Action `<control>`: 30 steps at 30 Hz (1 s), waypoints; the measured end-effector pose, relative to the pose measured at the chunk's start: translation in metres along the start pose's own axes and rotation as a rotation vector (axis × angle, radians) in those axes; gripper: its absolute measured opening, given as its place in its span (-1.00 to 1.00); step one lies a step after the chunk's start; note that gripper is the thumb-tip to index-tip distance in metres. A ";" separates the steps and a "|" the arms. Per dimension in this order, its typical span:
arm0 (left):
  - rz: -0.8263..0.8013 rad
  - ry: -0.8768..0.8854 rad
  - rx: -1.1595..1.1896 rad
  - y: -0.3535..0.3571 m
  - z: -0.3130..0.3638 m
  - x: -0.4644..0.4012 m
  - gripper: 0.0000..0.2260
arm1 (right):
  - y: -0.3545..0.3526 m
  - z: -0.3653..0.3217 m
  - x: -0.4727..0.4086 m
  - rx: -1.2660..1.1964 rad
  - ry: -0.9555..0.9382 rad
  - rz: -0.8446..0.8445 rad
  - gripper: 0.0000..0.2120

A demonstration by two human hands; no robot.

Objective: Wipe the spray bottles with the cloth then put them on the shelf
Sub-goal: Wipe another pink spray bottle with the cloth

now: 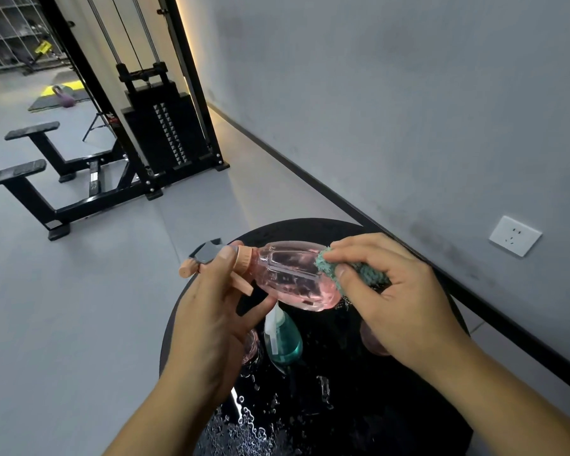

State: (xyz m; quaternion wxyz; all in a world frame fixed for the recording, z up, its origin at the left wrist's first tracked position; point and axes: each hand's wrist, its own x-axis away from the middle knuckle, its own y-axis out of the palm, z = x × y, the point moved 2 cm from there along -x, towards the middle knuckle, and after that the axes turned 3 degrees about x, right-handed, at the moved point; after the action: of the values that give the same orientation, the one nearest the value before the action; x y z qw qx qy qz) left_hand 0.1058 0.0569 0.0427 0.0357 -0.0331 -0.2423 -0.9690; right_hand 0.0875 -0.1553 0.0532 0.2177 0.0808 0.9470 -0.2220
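Over wet black round table [408, 422] by grey wall [375, 93]: left hand [208, 327] grips pink bottle [293, 278], right hand [405, 301] pinches teal cloth [362, 273].

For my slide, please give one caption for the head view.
Left hand holds a pink bottle sideways while right hand wipes it with a teal cloth.

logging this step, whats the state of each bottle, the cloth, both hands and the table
pink spray bottle: held sideways above the table
teal cloth: pressed on its base
left hand: grips the sprayer neck
right hand: holds the cloth
teal spray bottle: upright on table
black round table: wet
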 end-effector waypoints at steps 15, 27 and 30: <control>0.102 -0.091 0.001 0.008 0.005 0.000 -0.61 | 0.008 -0.001 0.004 0.005 -0.002 0.035 -0.77; 0.021 -0.112 -0.113 0.010 -0.013 0.007 -0.66 | 0.019 -0.012 0.000 0.206 -0.120 -0.042 -0.79; 0.016 -0.092 -0.118 0.010 -0.011 0.007 -0.67 | 0.019 -0.010 -0.003 0.261 -0.086 -0.122 -0.81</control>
State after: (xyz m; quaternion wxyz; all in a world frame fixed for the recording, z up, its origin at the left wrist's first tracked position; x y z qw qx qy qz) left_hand 0.0988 0.0428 0.0384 0.0302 -0.0817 -0.1858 -0.9787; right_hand 0.0911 -0.1341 0.0548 0.2321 0.0410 0.9030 -0.3593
